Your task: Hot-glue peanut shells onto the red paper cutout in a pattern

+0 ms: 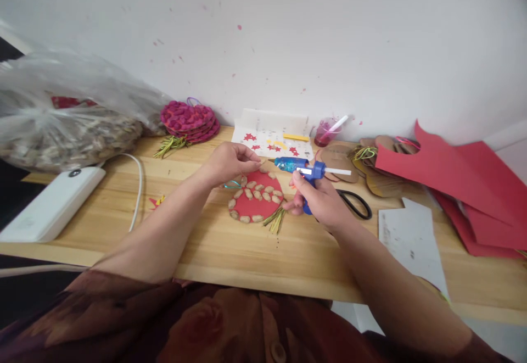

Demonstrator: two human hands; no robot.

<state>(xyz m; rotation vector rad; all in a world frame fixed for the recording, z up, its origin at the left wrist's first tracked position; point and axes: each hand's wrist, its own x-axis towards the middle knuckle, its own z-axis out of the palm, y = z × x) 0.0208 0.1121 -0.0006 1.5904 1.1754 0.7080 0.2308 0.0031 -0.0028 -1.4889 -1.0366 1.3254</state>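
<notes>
gripping a blue glue gun (293,164) in the right hand (320,194), pinching a small piece (264,162), hard to make out, in the left hand (234,162) near the red disc (248,206)'s 12 o'clock edge; with room on the tabletop (222,253) at 6 o'clock, towards the front edge.

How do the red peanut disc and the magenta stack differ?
Covering: the red disc has tan peanuts along its rim and across its middle, with bare red between; the magenta stack is topped almost wholly with magenta lumps.
Count: the red disc looks single; the magenta stack is several pieces piled up.
Shared: both have a roundish outline and a yellow-green tassel.
</notes>
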